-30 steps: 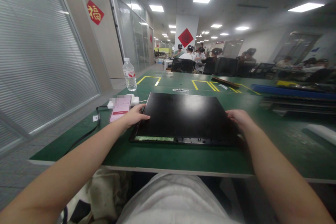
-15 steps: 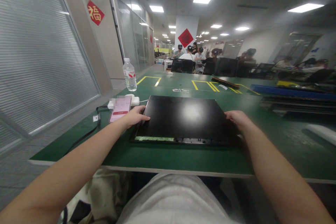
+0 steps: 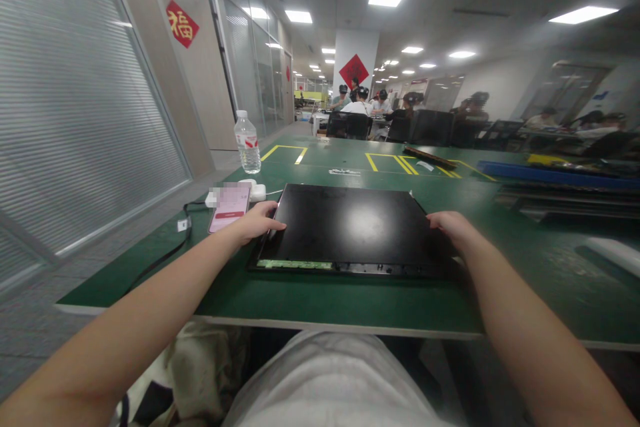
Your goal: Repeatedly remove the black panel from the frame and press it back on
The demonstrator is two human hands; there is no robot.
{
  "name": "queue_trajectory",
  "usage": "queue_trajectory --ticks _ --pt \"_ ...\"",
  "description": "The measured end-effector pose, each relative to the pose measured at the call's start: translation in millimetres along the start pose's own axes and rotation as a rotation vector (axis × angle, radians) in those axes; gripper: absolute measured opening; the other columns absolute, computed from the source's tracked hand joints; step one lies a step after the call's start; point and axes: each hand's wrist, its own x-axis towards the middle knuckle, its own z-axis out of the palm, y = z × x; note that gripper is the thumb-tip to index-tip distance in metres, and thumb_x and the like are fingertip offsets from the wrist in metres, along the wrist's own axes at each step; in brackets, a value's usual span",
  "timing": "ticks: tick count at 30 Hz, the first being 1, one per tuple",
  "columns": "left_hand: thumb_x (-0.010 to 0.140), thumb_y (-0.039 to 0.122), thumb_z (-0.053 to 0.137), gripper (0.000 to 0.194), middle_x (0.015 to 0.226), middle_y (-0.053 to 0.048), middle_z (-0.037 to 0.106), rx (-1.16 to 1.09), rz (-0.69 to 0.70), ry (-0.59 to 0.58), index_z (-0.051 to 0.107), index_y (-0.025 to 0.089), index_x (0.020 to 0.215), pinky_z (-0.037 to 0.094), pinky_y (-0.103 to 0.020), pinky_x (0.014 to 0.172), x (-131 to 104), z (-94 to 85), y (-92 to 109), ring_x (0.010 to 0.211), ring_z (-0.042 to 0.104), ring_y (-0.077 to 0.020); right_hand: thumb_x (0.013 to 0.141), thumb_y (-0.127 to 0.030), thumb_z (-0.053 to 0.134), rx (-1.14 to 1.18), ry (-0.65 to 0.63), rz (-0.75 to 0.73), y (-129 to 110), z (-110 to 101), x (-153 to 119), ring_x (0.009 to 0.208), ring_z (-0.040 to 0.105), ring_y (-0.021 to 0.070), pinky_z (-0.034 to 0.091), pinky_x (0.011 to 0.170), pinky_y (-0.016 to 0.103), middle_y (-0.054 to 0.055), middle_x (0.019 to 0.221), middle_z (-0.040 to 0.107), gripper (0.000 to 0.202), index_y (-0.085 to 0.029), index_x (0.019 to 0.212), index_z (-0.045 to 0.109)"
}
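Observation:
A flat black display panel (image 3: 345, 227) lies screen up on the green table (image 3: 320, 303), in front of me. Along its near edge runs a green circuit strip (image 3: 295, 265), with a dark frame edge beside it. My left hand (image 3: 260, 221) grips the panel's left side, thumb on the top face and fingers at the edge. At the right side my right hand (image 3: 453, 225) holds the edge, its fingers partly hidden.
Left of the panel are a phone (image 3: 230, 210), a white charger (image 3: 256, 191) and a black cable (image 3: 165, 257). A water bottle (image 3: 247, 143) stands behind them. Dark strips and a blue bar (image 3: 545, 175) lie at the right. People sit at tables farther back.
The panel's far edge has shifted slightly down in view, and a small bit shows at its far right corner. Both hands stay at the sides.

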Motion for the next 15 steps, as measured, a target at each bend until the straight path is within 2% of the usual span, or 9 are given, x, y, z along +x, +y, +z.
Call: queue_trajectory --ticks 5,12,15 --pt "0.048 0.028 0.082 0.042 0.086 -0.003 0.074 0.004 -0.001 0.015 0.066 0.019 0.086 0.052 -0.044 0.086 -1.0 0.3 2.0 0.09 0.07 -0.0307 0.046 -0.01 0.055 -0.013 -0.01 0.009 -1.1 -0.6 -2.2 0.059 0.063 0.0227 0.048 0.049 0.031 0.006 0.062 0.067 0.03 -0.017 0.069 0.072" --pt "0.04 0.025 0.086 0.051 0.089 -0.004 0.074 -0.053 -0.011 0.119 0.065 0.023 0.087 0.051 -0.046 0.093 0.3 -1.9 1.9 0.104 0.068 -0.0348 0.045 -0.008 0.053 0.019 -0.009 -0.078 -0.3 -1.8 2.9 0.069 0.063 0.0221 0.049 0.055 0.029 0.003 0.06 0.065 0.028 -0.019 0.063 0.071" --pt "0.041 0.024 0.087 0.052 0.091 -0.004 0.074 -0.078 -0.007 0.115 0.065 0.023 0.088 0.052 -0.047 0.094 -1.0 -2.3 3.1 0.107 0.068 -0.0353 0.044 -0.007 0.052 0.042 -0.011 -0.085 -1.4 -1.3 2.9 0.07 0.063 0.0215 0.048 0.055 0.027 0.003 0.061 0.066 0.027 -0.019 0.061 0.069"
